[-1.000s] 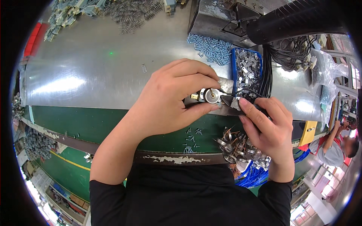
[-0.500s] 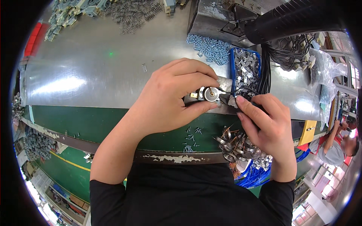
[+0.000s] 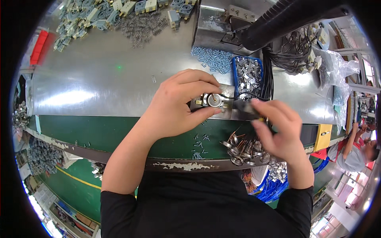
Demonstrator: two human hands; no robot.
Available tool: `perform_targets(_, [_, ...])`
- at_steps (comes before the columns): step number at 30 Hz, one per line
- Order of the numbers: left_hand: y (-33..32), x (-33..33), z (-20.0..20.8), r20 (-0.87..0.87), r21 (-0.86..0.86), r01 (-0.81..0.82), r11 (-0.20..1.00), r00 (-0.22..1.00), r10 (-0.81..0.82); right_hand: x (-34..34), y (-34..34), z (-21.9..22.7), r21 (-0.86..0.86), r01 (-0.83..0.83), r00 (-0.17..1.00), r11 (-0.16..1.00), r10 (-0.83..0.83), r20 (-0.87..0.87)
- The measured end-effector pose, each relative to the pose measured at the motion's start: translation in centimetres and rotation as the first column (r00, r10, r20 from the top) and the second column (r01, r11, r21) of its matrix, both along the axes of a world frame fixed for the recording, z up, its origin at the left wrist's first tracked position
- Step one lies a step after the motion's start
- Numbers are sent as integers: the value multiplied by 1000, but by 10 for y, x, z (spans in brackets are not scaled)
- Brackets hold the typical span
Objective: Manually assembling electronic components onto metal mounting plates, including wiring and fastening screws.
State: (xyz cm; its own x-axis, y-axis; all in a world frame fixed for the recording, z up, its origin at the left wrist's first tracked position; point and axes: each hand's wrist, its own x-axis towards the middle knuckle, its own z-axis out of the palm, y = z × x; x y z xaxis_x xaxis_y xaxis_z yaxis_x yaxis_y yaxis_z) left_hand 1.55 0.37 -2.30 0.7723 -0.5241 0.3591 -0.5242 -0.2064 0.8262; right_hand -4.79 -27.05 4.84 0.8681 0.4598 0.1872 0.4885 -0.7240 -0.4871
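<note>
My left hand is closed around a small round metal part with a pale housing and a brass tab, thumb below it and fingers above. It sits over a small metal plate at the bench edge. A black wire runs right from beside that part. To its right, my right hand is blurred by motion. Between its thumb and forefinger is a smeared dark and grey piece whose kind I cannot make out.
Behind the hands stand a blue tray of small metal pieces and a pile of screws. A black tube and bundled black wires occupy the upper right. Round metal parts lie at the front edge, near loose screws.
My left hand and the round part have shifted slightly left in view, as has the bench. My right thumb and forefinger have spread a little, and the piece between them is now smeared.
</note>
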Motion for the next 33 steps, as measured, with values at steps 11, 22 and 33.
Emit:
perform_targets(11, [1,-3,3,2,17,-37,999,999,37,3,-173,-43,-258,506,859,823,-456,231])
perform_targets(22, [61,-4,55,13,184,-334,924,941,338,-2,-137,-29,-4,511,765,860,-452,458])
perform_targets(33, [86,6,31,-77,390,-322,862,922,379,50,1,17,172,-35,990,985,11,139])
